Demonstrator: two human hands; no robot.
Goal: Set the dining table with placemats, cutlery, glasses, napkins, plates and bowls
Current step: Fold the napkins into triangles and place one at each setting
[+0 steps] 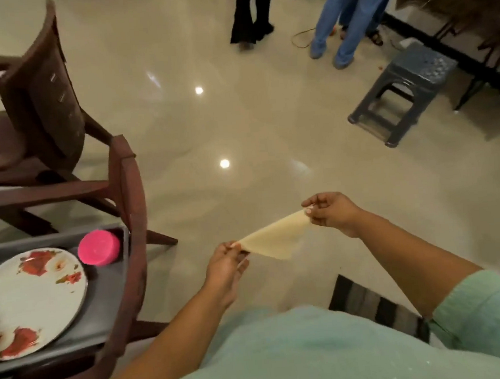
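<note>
Napkin (276, 239) stretched between left hand (226, 263) and right hand (330, 211) — perhaps folded.

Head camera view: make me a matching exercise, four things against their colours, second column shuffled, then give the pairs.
Things:
1. napkin
2. bowl
3. stool
4. plate

Colours:
A. grey
B. white with red flowers
C. cream
D. pink

Pairs: 1-C, 2-D, 3-A, 4-B
</note>
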